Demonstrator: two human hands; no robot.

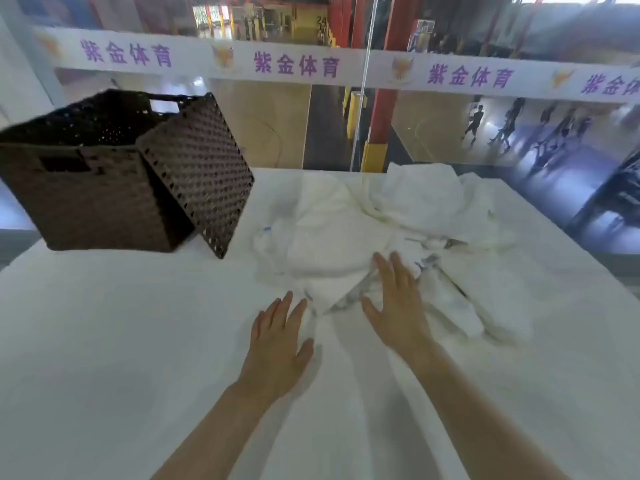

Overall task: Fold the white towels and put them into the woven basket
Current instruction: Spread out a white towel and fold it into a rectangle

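Note:
A heap of crumpled white towels (381, 230) lies on the white table (104, 341), right of centre. My right hand (398, 303) reaches over the heap's near edge with its fingers straight and spread. My left hand (280, 341) lies flat on the table just before the heap, fingers straight. Neither hand holds cloth. A dark brown woven basket (86, 181) stands at the table's far left, open at the top. Its woven lid (201, 174) leans upright against the basket's right side.
Beyond the table's far edge runs a glass wall with a white banner (311, 67) of purple characters. Behind it are a red pillar (384, 98) and people on a sports court. Bare tabletop stretches before the basket and along the near edge.

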